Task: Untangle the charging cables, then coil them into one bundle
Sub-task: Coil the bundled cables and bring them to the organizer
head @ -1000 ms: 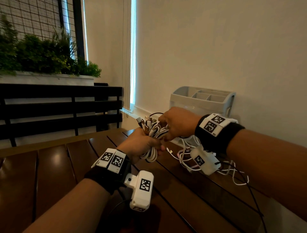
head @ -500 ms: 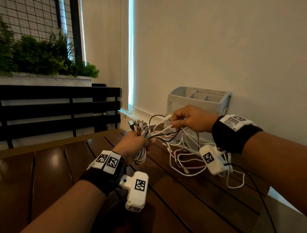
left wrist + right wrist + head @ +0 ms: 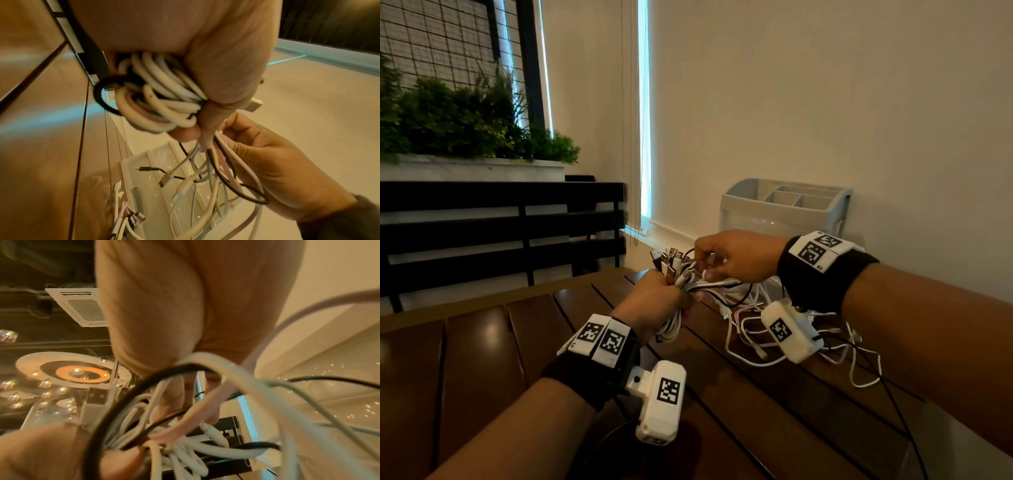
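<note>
My left hand [image 3: 654, 301] grips a coiled bundle of white, pink and black charging cables [image 3: 671, 325] above the brown slatted table [image 3: 482, 359]; the loops [image 3: 160, 100] bulge out under its fist and several USB plugs [image 3: 669, 258] stick up above it. Just to its right, my right hand [image 3: 732, 260] pinches a few loose strands [image 3: 719, 282] that run out of the bundle. In the left wrist view those strands [image 3: 222, 162] pass through the right hand's fingers [image 3: 257, 154]. The free cable ends [image 3: 756, 342] trail in a tangle on the table under the right wrist.
A pale grey desk organiser [image 3: 784, 205] stands against the wall behind the hands. Black cords [image 3: 887, 394] run along the table's right side. A dark slatted bench [image 3: 500, 226] and a planter with greenery [image 3: 465, 130] lie beyond the table's far left edge.
My right hand drew strands out to the right, then came back in close to the bundle, still pinching them. The left hand kept its grip and barely moved.
</note>
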A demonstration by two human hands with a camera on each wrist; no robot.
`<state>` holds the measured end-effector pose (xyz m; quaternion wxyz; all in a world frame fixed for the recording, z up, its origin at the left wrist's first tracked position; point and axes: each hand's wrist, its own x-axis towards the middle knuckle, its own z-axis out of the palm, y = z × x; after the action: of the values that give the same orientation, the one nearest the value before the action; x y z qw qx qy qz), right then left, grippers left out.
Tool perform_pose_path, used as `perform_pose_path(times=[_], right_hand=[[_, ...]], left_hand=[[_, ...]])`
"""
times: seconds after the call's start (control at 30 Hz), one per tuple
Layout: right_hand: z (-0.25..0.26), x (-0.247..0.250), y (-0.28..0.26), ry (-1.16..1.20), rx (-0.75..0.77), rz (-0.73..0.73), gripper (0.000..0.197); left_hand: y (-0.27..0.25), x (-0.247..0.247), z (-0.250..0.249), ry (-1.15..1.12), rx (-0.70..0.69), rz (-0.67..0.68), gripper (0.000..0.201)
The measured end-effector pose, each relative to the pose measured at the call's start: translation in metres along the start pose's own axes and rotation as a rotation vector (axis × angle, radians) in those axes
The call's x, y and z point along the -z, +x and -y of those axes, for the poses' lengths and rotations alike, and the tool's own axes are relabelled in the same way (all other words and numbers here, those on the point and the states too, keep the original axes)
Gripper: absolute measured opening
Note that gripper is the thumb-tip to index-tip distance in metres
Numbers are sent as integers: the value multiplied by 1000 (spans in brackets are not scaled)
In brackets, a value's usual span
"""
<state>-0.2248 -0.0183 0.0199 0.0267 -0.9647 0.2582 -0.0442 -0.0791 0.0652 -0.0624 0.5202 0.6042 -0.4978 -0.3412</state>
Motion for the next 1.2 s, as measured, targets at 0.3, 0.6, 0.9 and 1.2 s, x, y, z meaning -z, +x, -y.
perform_pose_path(times=[0.3,0.6,0.9,1.2], right_hand=[[-37,25,-22,-290,-167,-152,33],[-41,20,-13,-551,-217,-211,32],[-21,23,-11,-299,-178,-114,18],[7,5,2,-108,-45,72,5]], left_hand=[[4,10,3,-73,51,-37,9],[1,13,-1,-109,15,4,11],[1,12,3,-98,2,17,5],[1,8,1,-40,-27,45,7]])
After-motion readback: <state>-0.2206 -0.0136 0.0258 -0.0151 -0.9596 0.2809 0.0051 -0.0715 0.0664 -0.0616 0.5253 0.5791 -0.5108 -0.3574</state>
